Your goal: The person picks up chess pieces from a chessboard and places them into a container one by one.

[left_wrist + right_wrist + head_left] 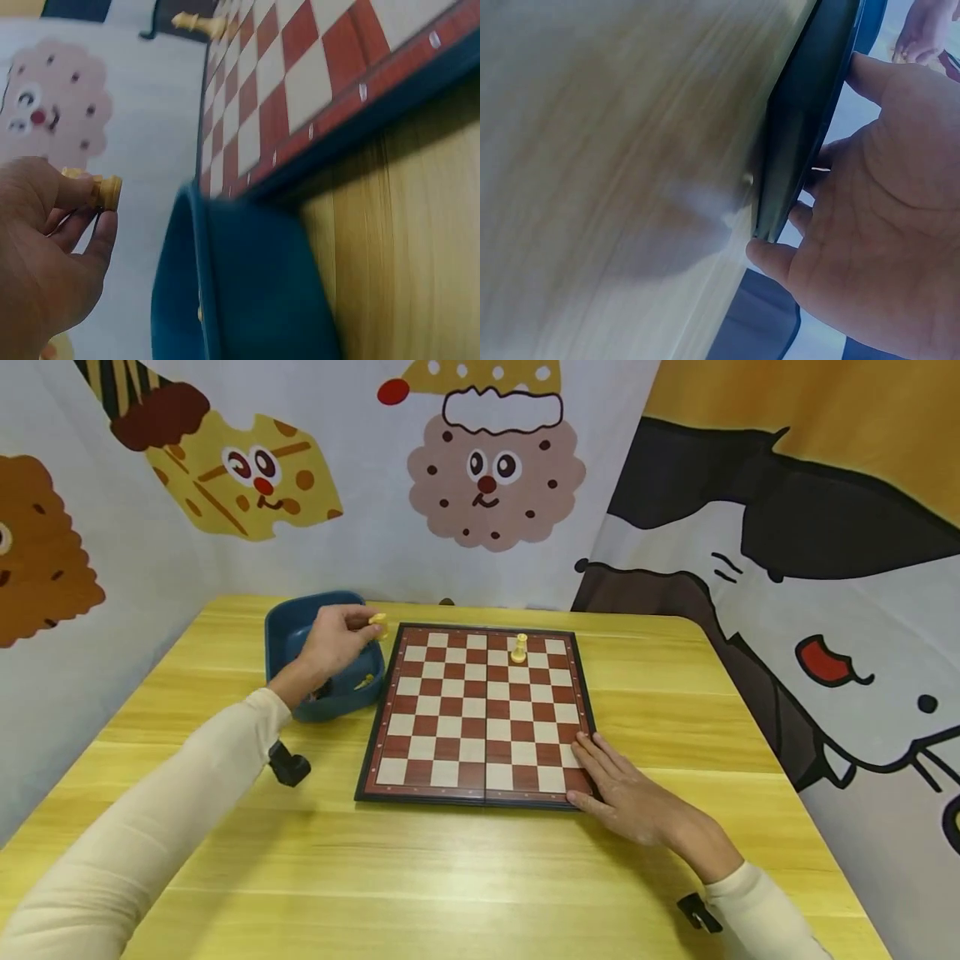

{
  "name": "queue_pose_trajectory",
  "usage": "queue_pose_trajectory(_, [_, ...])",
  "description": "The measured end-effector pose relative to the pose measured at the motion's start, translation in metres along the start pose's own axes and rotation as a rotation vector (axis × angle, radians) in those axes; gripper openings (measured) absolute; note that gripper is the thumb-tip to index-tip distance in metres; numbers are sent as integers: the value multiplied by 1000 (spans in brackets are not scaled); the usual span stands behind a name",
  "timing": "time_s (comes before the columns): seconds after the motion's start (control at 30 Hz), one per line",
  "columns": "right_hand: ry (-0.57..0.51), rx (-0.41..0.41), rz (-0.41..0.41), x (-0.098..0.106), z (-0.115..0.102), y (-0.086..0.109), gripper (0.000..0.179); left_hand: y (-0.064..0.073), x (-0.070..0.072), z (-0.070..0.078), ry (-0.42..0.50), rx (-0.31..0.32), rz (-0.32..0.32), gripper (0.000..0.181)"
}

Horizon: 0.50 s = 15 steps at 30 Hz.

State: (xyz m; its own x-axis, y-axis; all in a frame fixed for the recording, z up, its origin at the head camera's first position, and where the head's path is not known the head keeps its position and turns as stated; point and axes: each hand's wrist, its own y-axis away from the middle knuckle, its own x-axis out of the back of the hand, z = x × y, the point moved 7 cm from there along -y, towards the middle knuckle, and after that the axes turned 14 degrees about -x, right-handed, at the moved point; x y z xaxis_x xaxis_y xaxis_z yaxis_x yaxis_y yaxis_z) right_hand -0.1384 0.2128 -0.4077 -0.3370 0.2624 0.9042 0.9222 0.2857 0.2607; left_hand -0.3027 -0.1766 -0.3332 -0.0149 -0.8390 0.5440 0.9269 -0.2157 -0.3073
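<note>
My left hand (330, 643) pinches a pale yellow chess piece (380, 625) between thumb and fingers, above the right rim of a blue bin (341, 707). Its round base (110, 193) shows in the left wrist view, while the fingers hide part of the rest, so its exact kind is unclear. A brown-and-white chessboard (448, 727) lies flat to the right of the bin. One pale yellow rook (519, 649) stands upright near the board's far edge, right of the centre fold. My right hand (626, 797) rests on the board's near right corner with its fingers extended.
Inside the bin lie a small yellow piece (364, 682) and some dark pieces (322, 691), partly hidden by the left wrist. The wooden table (465, 877) reaches back to a cartoon-printed curtain (360, 560). Black wrist mounts (288, 765) hang from both sleeves.
</note>
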Motion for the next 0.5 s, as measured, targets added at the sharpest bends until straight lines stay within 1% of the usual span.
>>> queue_pose_trajectory(0.1, [10,-7,-1,1,2,2,77,8,16,-10,-12,41,23,32])
queue_pose_trajectory(0.2, [19,5,12,-1,3,1,76,14,26,-15,-25,71,33,34])
queue_pose_trajectory(0.37, [48,33,39,-5,3,-1,76,20,30,-19,-3,70,16,41])
queue_pose_trajectory(0.5, [43,31,51,-3,2,0,75,21,30,-18,51,48,41,45])
